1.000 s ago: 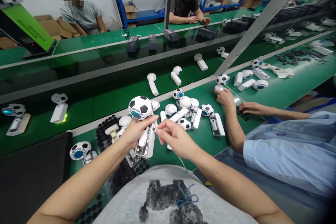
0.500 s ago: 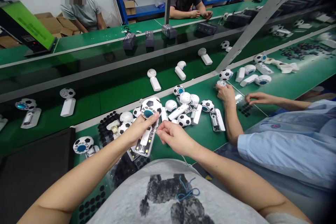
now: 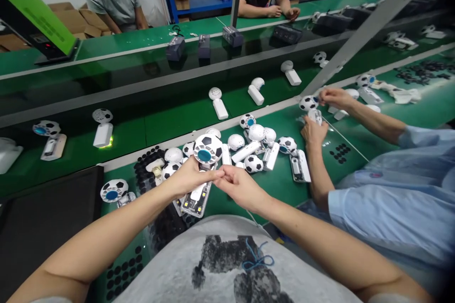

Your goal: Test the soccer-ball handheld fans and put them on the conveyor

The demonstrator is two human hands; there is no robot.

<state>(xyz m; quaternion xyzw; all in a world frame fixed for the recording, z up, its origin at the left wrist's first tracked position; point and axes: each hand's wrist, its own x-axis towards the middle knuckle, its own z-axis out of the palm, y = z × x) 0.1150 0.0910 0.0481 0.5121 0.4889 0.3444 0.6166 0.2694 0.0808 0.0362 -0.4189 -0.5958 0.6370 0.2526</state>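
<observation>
My left hand (image 3: 190, 176) is closed around the neck of a small handheld fan (image 3: 208, 150) with a football-patterned head and a blue centre. Its handle, with a clear cover over a board and yellow squares, slants down toward me. My right hand (image 3: 241, 187) is pinched, its fingertips meeting my left thumb beside the fan; what they hold, if anything, is too small to make out. Right behind my hands lies a heap of similar fans (image 3: 253, 163). Under my left forearm is a sheet of black round pads (image 3: 167, 227).
A dark tray (image 3: 53, 232) lies at left. Beyond a metal rail, a green conveyor (image 3: 159, 125) carries several spaced fans. At right, a co-worker's hands (image 3: 314, 128) hold another fan. A slanted post (image 3: 359, 45) rises at right. Two people sit across the line.
My left thumb has come down from the fan's head to meet my right fingertips. The co-worker's far hand has moved up to the fan they hold. The view has shifted slightly.
</observation>
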